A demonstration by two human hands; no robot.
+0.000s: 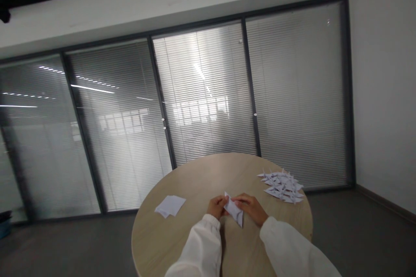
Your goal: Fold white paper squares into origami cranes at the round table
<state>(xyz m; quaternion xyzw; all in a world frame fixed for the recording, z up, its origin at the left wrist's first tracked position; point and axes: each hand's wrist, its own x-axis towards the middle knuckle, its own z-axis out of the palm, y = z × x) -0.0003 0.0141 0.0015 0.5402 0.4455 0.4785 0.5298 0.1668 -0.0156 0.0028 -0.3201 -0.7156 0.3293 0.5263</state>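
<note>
While left fingers (223, 200) and right fingers (241, 198) are pinching the folded paper (235, 212), almost closed | it is sitting roughly midway between side edges of the surface (208, 176) | likely light, crumpling easily; creases are inviting gentle hold

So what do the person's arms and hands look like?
Both arms wear loose, plain white long sleeves: the left sleeve has soft creases and a gathered cuff, and the right sleeve looks puffy too. The left hand and right hand are bare, without gloves.
</note>
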